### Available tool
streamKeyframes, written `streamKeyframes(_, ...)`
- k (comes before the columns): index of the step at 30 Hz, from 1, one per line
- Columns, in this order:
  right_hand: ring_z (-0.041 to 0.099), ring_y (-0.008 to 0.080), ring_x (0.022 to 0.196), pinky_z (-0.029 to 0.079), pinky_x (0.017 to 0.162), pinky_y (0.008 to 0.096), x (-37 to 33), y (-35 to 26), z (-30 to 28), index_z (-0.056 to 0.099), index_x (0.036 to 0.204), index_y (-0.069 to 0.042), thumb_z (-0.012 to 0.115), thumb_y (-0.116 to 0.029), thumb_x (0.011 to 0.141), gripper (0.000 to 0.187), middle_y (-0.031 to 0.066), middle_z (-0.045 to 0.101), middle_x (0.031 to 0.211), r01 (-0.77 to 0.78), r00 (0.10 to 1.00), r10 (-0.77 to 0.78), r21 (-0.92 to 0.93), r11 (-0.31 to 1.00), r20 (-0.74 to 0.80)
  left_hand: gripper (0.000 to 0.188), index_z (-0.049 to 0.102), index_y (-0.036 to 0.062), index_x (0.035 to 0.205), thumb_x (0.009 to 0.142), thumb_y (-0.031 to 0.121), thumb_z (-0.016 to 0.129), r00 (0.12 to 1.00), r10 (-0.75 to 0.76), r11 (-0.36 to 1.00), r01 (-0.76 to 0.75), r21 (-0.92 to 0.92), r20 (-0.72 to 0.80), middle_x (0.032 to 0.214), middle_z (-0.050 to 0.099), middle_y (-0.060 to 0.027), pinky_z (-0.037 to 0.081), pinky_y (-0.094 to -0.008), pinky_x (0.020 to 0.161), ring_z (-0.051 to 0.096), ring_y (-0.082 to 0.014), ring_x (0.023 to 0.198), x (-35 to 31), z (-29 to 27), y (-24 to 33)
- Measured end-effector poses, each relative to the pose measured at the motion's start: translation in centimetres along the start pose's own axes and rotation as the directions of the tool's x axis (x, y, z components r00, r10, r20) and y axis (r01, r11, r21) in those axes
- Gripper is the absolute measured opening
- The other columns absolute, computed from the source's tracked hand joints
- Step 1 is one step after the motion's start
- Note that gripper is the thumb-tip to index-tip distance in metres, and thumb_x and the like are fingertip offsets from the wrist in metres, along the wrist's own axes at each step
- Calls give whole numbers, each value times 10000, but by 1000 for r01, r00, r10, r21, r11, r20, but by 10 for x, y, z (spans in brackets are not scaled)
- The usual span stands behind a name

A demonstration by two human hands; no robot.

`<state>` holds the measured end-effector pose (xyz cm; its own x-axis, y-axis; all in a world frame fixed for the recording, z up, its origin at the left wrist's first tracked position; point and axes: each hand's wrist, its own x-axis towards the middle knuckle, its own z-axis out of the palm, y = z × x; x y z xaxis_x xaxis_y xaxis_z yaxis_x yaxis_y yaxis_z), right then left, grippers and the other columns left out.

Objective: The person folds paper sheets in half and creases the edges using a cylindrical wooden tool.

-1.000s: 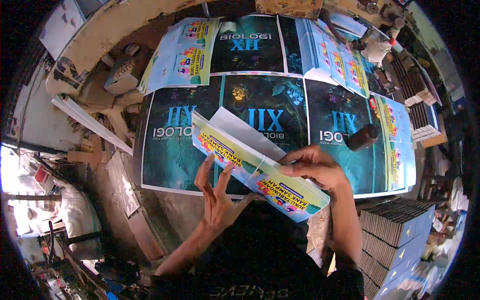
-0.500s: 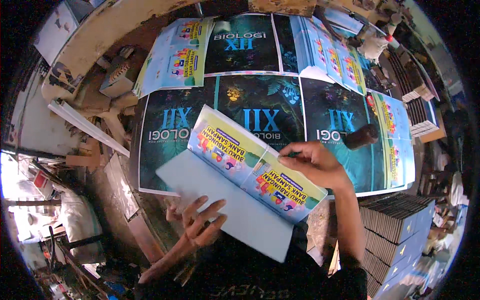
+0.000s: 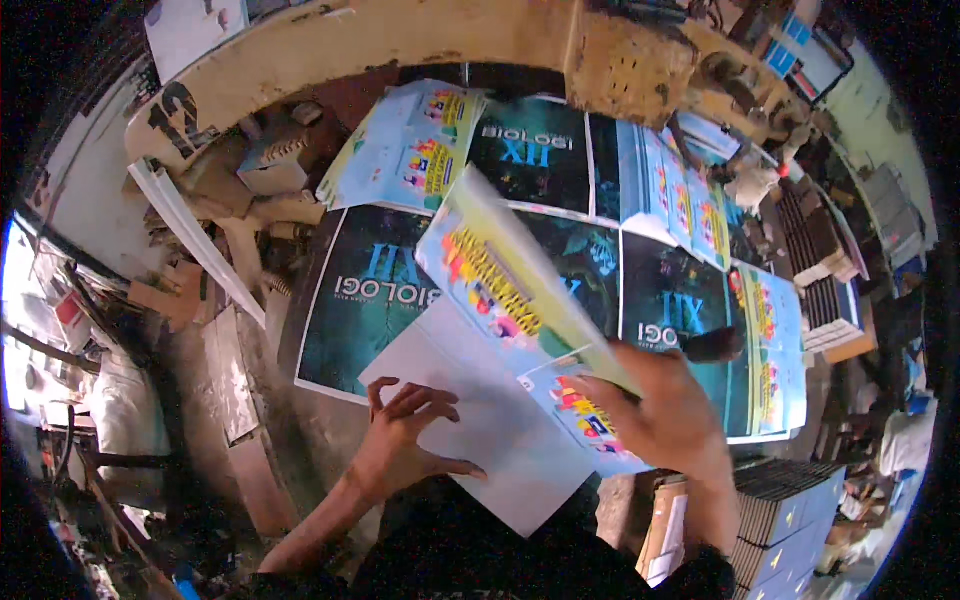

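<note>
My right hand (image 3: 660,405) is closed on the right part of a folded printed sheet (image 3: 490,290), thumb over its upper face; motion blurs the hand. This sheet is yellow, green and light blue with cartoon figures, tilted above the table. Below its fold spreads a plain pale flap (image 3: 520,450) toward my body. My left hand (image 3: 410,430) hovers at the flap's left part, fingers apart and curved, thumb stretched to the right; whether it touches the paper I cannot tell. Under all this lie large dark teal printed cover sheets (image 3: 345,300).
Printed-sheet stacks lie at the table's far left (image 3: 400,150), far right (image 3: 670,190) and right edge (image 3: 770,350). A short dark cylindrical object (image 3: 712,345) rests right of my hand. Bound book stacks (image 3: 790,510) stand lower right. A pale strip (image 3: 200,240) leans left; a beige machine frame (image 3: 400,40) crosses behind.
The view has shifted, so the table sits lower. My right hand has swung the printed part more upright. My left hand has come up over the pale flap, its thumb spread.
</note>
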<state>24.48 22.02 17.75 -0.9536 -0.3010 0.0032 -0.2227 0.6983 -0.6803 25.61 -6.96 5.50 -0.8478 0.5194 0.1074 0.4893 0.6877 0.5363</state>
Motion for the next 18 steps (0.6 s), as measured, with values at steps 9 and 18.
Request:
streamKeyframes(9,663,127,854,507,752,273,-25,-6,-10,689,1109,11,773,-111,822,323,63,718,977,197,953,71,783,591,-293,686,418,-41,1367,884,310,757,981,-175,500,14,-866,-85,1160,626,-120,491,-321,837,610,-154,993,54,12,6)
streamKeyframes(18,649,474,816,534,729,468,-5,67,82,597,1132,35,684,-190,916,323,291,667,929,-3,858,43,79,997,-512,294,607,-24,1143,906,127,691,925,-259,920,149,-362,-277,895,700,-174,519,-356,667,660,-135,773,47,-16,44)
